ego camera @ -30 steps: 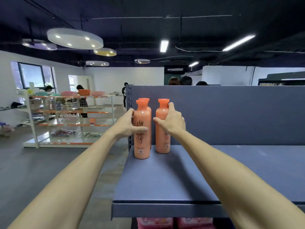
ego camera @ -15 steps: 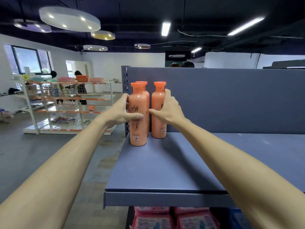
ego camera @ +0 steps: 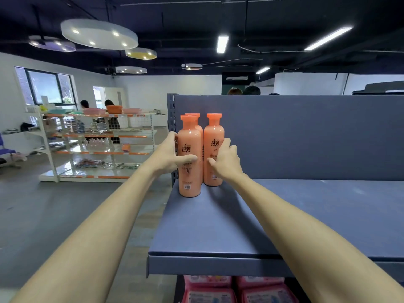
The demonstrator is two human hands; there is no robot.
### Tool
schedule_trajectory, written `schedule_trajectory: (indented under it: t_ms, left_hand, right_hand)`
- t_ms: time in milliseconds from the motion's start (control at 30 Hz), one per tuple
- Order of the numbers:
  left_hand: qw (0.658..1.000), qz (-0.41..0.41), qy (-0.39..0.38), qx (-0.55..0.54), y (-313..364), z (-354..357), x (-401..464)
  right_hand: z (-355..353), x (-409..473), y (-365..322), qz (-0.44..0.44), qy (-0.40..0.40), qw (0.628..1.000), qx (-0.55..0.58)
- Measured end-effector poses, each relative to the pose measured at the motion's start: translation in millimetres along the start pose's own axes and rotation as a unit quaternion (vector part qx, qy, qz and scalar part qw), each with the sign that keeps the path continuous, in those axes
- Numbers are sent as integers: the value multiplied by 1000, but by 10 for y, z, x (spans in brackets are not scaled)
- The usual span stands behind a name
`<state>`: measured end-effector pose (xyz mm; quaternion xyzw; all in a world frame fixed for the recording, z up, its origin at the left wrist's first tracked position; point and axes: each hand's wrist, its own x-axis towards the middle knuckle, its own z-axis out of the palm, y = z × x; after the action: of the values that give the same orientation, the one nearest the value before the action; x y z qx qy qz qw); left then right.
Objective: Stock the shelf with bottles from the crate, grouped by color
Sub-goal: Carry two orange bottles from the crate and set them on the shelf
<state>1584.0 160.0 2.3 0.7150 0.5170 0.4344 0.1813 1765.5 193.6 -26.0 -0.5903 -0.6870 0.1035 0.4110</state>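
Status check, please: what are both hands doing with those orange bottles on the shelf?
Left hand grips front orange bottle. Right hand grips right orange bottle. Third bottle behind. Blue shelf; nothing blocking.

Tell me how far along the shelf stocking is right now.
Early stage. Three orange bottles stand at the shelf's left rear corner: a rear bottle, a front bottle gripped by the left hand, and a right bottle held by the right hand. The rest of this shelf is bare. The crate is out of view, so what remains cannot be counted.
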Motion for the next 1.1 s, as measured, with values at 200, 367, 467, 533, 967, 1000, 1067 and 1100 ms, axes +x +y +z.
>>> schedule_trajectory:
  t_ms: [200,367,467,533,967,1000,1067,1100]
  left_hand:
    - [998,-13,35,52,27,37,-53]
    - [996,-64,27,50,72,106,-224]
    - [995,-77,15,68,139,139,-351]
    - [993,-83,27,83,204,155,-403]
    - [970,-161,114,143,586,547,-814]
    - [971,-154,108,147,627,562,-861]
    - [972,-141,102,158,714,602,-947]
    - [972,-135,100,165,760,636,-1002]
  right_hand:
    - [-45,-41,-13,15,-29,999,1]
    - [-194,-204,-37,66,-103,992,-9]
    - [-321,-275,-62,58,-126,990,-33]
    - [-400,-329,-61,52,-135,989,-40]
    - [-1007,-772,337,3,-153,987,-55]
    - [-1044,-797,367,-2,-151,987,-50]
    - [-1126,-859,413,-14,-149,988,-45]
    - [-1167,-901,435,-18,-152,987,-42]
